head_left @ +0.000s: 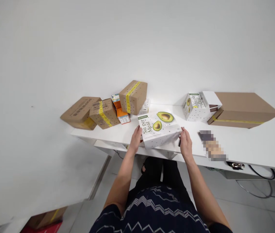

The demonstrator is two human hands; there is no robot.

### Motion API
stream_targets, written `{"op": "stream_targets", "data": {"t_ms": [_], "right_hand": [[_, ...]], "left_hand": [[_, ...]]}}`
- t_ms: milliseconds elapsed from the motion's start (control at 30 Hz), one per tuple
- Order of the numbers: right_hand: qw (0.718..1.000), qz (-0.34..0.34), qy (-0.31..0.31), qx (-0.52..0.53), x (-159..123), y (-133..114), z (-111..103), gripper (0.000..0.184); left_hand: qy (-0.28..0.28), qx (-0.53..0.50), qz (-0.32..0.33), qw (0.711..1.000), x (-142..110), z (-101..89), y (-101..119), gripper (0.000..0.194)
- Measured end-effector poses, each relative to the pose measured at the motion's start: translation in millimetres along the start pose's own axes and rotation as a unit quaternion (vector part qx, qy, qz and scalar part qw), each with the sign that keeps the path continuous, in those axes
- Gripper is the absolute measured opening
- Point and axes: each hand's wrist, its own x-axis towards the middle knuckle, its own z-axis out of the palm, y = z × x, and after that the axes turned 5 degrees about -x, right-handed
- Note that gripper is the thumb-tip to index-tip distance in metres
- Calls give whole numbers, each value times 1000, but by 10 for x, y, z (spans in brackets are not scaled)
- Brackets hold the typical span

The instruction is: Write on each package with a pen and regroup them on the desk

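A white cardboard box (161, 134) printed with "Super Meal" and two avocado halves is held between both hands over the front of the white table. My left hand (135, 139) grips its left end, the thumb on the near corner. At the opposite end, my right hand (186, 142) has its fingers curled against the box's side. The box sits slightly tilted, its lettered face turned up. Whether its underside touches the table cannot be seen. A small dark item shows beside my right fingers, too little of it visible to name.
Taped brown cartons (104, 113) and an orange box (123, 115) stand on the left. Another carton (133, 97) leans above them. A second avocado box (195, 106) and a long brown carton (244, 108) are at right, behind a blurred flat item (212, 145). Cables (261, 174) hang below the white table (239, 145).
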Motion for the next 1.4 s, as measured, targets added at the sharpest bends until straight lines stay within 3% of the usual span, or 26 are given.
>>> {"op": "stream_targets", "data": {"t_ms": [233,367,500,600,800,967,1100,1400], "right_hand": [[999,-33,11,13,-82,-81,9,43],[998,-51,1,49,-211,93,5,38],[998,14,-36,50,-384,385,12,39],[996,56,-49,50,-452,486,-49,37],[997,35,25,68,-283,104,-160,42],[999,-42,16,3,-140,-199,-48,53],[998,-63,7,-25,-114,-216,6,54],[997,-79,11,14,-274,-147,-52,50]], "left_hand": [[-116,-55,95,987,-98,-16,109,70],[-85,-52,157,983,-119,-34,-32,72],[-59,-47,134,988,-206,-42,-280,56],[-45,-51,118,991,-235,-74,-331,43],[-4,-11,75,997,-130,28,-25,56],[-11,71,154,985,-79,235,196,56],[-44,80,172,981,-66,248,251,54],[-42,43,155,986,-211,109,160,49]]}}
